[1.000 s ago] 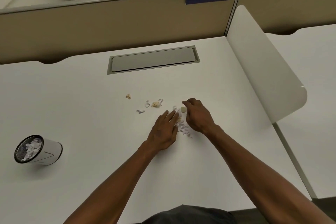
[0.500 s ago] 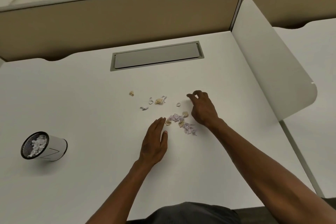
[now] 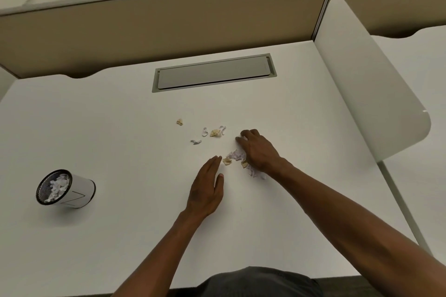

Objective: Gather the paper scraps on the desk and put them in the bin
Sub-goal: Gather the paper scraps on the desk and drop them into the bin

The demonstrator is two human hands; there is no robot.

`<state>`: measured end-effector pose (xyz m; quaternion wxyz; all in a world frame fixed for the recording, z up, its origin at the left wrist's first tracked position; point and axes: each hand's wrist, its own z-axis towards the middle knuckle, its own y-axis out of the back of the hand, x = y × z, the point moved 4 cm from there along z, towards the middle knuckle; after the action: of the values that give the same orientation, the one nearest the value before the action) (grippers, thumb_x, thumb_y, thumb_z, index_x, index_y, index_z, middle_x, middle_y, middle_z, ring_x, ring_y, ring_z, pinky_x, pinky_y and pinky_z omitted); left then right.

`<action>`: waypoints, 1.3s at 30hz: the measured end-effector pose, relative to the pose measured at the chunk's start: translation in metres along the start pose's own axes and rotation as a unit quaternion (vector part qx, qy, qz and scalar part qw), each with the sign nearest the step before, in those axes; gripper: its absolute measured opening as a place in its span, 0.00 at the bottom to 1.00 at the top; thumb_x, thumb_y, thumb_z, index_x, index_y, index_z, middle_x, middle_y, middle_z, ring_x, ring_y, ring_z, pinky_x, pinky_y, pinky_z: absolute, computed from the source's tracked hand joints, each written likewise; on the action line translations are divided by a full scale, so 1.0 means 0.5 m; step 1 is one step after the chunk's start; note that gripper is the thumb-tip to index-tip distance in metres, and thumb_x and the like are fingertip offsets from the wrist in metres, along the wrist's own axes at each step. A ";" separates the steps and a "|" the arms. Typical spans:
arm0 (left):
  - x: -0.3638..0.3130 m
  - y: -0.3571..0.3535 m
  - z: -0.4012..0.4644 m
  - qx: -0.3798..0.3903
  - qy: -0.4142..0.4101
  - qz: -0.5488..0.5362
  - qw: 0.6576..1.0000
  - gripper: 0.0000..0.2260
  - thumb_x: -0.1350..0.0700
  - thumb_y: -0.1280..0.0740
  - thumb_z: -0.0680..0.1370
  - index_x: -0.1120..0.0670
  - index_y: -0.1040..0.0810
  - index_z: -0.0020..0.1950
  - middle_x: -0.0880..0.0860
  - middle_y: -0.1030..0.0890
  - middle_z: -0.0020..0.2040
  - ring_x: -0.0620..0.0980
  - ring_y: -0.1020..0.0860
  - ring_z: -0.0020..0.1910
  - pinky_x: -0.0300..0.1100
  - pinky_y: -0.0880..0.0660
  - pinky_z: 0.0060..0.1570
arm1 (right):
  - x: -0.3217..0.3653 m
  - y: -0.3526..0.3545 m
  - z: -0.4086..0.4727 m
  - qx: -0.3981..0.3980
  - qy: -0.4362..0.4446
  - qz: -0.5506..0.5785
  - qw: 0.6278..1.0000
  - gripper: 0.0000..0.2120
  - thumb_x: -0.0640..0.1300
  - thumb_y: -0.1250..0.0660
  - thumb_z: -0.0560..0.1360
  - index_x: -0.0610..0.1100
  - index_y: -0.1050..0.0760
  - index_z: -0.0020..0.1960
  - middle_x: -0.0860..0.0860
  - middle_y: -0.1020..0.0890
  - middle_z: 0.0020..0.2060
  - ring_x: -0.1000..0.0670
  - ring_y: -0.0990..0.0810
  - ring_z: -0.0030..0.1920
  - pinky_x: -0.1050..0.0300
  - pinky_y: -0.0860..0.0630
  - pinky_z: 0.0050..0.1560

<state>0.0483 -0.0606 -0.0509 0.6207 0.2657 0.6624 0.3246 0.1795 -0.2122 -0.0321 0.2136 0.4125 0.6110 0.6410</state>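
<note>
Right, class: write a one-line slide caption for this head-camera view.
Right hand sweeps paper scraps toward the flat left hand; the bin waits far left on the desk.

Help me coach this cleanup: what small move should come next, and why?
Probably sweep the right hand leftward, pushing the scrap pile against the flat left hand. The pile lies between them, while stray scraps still sit farther back, outside it.
</note>
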 end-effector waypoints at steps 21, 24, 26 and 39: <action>-0.074 -0.025 0.082 0.086 -0.035 0.099 0.991 0.23 0.49 0.40 0.82 0.56 0.34 0.75 0.55 0.29 0.68 0.54 0.32 0.66 0.48 0.26 0.59 | -0.019 -0.001 -0.099 0.012 -0.097 0.067 0.993 0.18 0.42 0.33 0.75 0.39 0.26 0.64 0.43 0.27 0.60 0.41 0.26 0.58 0.49 0.23 0.48; -0.090 -0.034 0.078 0.099 -0.047 0.080 0.991 0.22 0.48 0.41 0.83 0.54 0.34 0.76 0.54 0.29 0.69 0.53 0.31 0.66 0.45 0.28 0.60 | -0.003 -0.005 -0.106 0.020 -0.078 0.107 0.991 0.23 0.47 0.29 0.74 0.41 0.26 0.66 0.44 0.26 0.60 0.42 0.25 0.59 0.49 0.22 0.50; -0.088 -0.030 0.074 0.095 -0.044 0.060 0.993 0.23 0.46 0.41 0.83 0.53 0.35 0.76 0.53 0.29 0.69 0.52 0.31 0.67 0.44 0.29 0.61 | -0.018 0.011 -0.116 -0.012 -0.108 0.144 0.984 0.23 0.44 0.33 0.75 0.42 0.28 0.70 0.43 0.25 0.61 0.42 0.24 0.60 0.49 0.23 0.54; -0.072 -0.025 0.102 0.173 -0.009 0.093 0.980 0.44 0.44 0.23 0.70 0.51 0.41 0.79 0.52 0.34 0.68 0.51 0.29 0.65 0.40 0.30 0.58 | -0.038 0.002 -0.121 0.114 -0.113 0.092 0.983 0.51 0.61 0.21 0.63 0.48 0.41 0.78 0.45 0.33 0.66 0.42 0.23 0.59 0.50 0.24 0.60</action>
<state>0.1028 -0.0909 -0.0381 0.5381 0.4323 0.6757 0.2590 0.1427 -0.2636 -0.0312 0.1727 0.5583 0.6114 0.5335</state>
